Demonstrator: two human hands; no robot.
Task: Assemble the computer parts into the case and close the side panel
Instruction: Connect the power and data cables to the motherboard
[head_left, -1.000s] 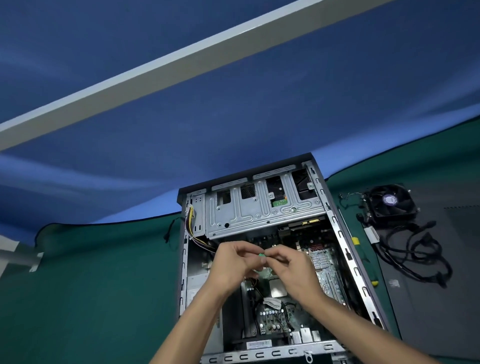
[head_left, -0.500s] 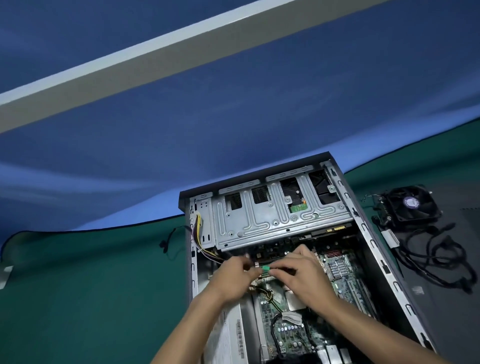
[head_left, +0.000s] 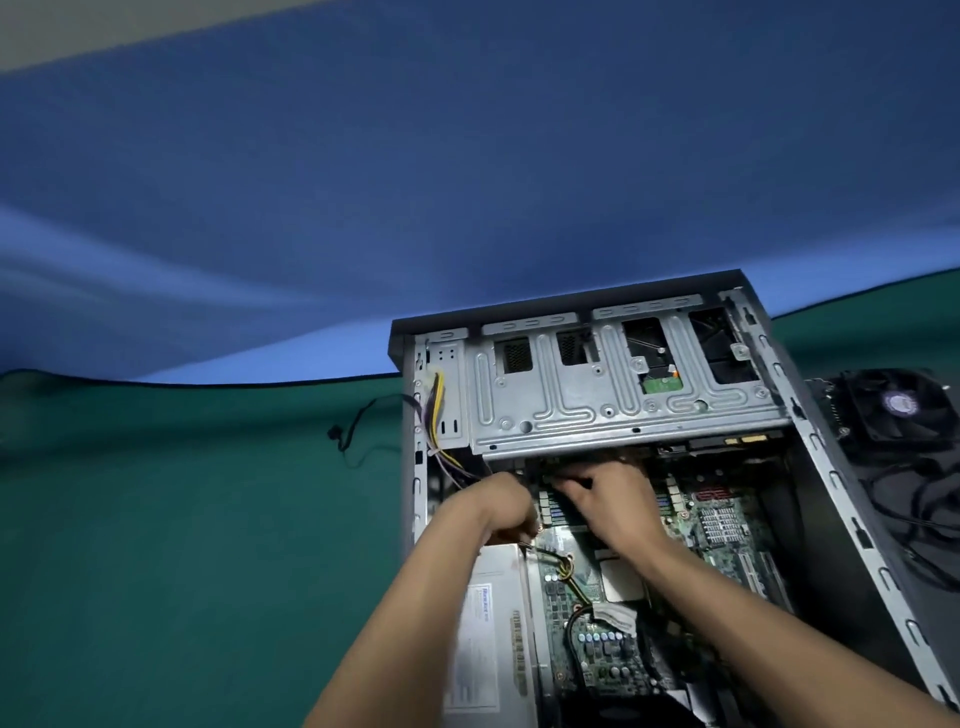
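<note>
- Bare fingers of the right hand (head_left: 605, 499) are curling down at the slots just below the drive cage (head_left: 618, 395); what they are holding is hidden.
- Left hand (head_left: 501, 506) is curling beside it, contents unclear.
- Judging: pressing evenly at both ends should be seating the part squarely on the motherboard (head_left: 727, 530) inside the case (head_left: 831, 483).
- Fan (head_left: 896, 405) is lying right of the cage, outside.

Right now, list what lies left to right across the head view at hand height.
Green mat → loose black cable → case wall → left hand → right hand → heatsink → fan
</note>
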